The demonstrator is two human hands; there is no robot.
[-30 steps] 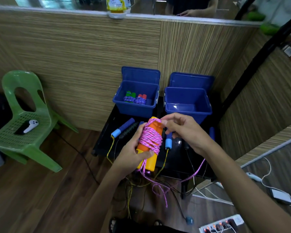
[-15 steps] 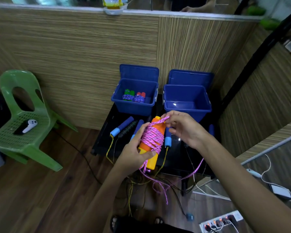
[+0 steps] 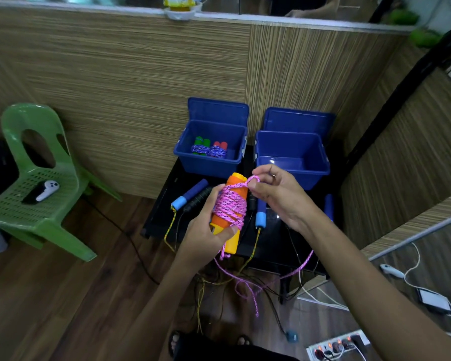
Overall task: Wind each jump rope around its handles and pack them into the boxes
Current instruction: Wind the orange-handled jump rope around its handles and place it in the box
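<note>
The left hand (image 3: 206, 230) still grips the orange handles (image 3: 228, 217), held upright over the black desk (image 3: 271, 238) in front of the two blue boxes. The right hand (image 3: 276, 194) pinches the pink rope (image 3: 231, 207) at the top of the handles, and now a small loop sticks up there (half a second ago the rope ran flat across). The rest of the rope hangs down to the floor. The left box (image 3: 208, 162) holds two wound ropes; the right box (image 3: 294, 165) looks bare inside.
</note>
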